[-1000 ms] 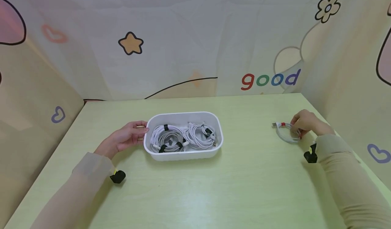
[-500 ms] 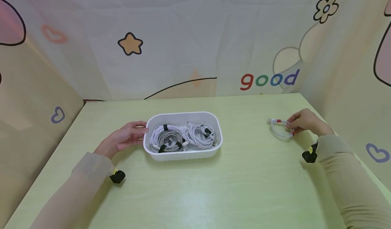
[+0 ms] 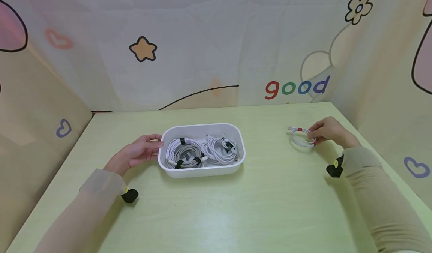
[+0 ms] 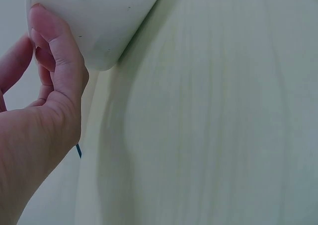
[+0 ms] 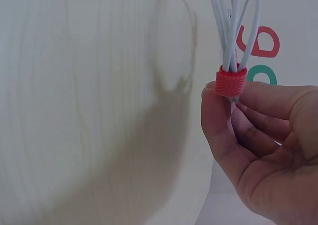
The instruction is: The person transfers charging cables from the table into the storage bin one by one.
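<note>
A coiled white charging cable (image 3: 302, 137) with red straps is in the air over the right part of the table, pinched between thumb and fingers of my right hand (image 3: 330, 130). The right wrist view shows the red strap (image 5: 231, 82) at the fingertips, with cable strands rising above it. My left hand (image 3: 140, 151) holds the left end of a white plastic bin (image 3: 202, 173) by its rim. Inside the bin lie a white-and-grey coil (image 3: 176, 145) and a white coil (image 3: 216, 157), both with black straps. In the left wrist view, fingers (image 4: 54, 36) lie against the bin's outer wall.
The pale wooden table (image 3: 216, 215) spreads around the bin. A printed cloth (image 3: 189, 50) stands behind it and along both sides. Black wrist cameras (image 3: 129, 195) hang under the sleeves.
My right hand has lifted the coiled cable off the table and moved it left, toward the bin. The left hand and the bin stay in place.
</note>
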Tool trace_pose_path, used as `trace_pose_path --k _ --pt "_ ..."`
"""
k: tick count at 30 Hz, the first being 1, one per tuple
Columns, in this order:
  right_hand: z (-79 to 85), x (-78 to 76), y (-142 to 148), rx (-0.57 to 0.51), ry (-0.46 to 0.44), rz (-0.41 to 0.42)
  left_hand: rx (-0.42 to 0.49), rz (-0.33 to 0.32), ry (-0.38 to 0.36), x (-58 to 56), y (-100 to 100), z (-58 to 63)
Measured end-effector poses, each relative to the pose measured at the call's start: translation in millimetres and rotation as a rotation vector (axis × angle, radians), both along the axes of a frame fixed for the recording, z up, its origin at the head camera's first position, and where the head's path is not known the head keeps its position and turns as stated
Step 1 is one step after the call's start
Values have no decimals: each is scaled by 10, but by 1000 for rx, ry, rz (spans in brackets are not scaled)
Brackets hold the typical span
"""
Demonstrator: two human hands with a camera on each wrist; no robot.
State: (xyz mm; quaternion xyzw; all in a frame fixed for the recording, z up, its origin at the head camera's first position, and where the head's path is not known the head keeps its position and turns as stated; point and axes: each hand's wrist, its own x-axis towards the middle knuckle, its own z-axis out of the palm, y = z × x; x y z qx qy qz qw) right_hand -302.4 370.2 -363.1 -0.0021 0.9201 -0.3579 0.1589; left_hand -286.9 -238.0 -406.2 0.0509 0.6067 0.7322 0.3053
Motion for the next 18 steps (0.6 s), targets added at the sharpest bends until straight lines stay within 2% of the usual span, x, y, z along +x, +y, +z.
trace_pose_path --k 18 --pt "80 -68 -335 -9 29 8 -19 -1 3 -15 -2 -21"
